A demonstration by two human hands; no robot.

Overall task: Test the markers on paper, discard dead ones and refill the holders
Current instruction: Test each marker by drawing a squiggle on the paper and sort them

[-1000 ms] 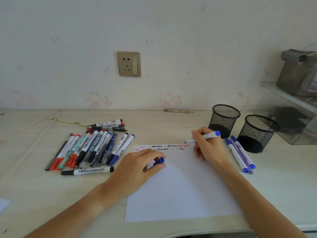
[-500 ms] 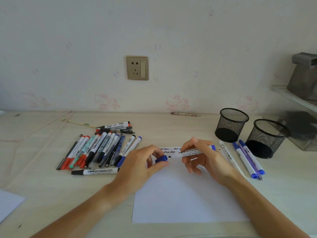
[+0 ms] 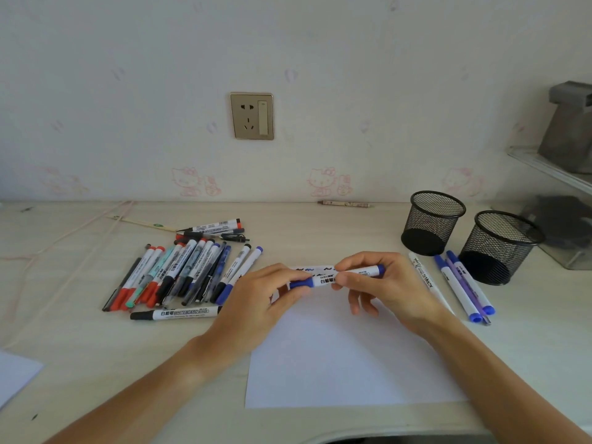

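Observation:
A blue whiteboard marker (image 3: 323, 279) lies level between both hands, above the top of the white paper (image 3: 346, 357). My left hand (image 3: 256, 302) pinches its blue cap end. My right hand (image 3: 387, 283) grips the white barrel near the blue tail. Small ink squiggles run along the paper's top edge, partly hidden by my fingers. A pile of several markers (image 3: 182, 274) lies to the left. Two black mesh holders (image 3: 431, 222) (image 3: 499, 246) stand at the right, with nothing visible inside them.
Several markers (image 3: 458, 283) lie between the paper and the holders. A clear shelf unit (image 3: 563, 219) stands at the far right. Cords (image 3: 64, 238) trail over the desk's left side, another sheet (image 3: 12, 376) pokes in at the left edge, and a small pen (image 3: 344, 204) lies by the wall.
My right hand lifted the marker off the paper and turned it level. My left hand brought the blue cap to its tip, and the cap now sits on the marker.

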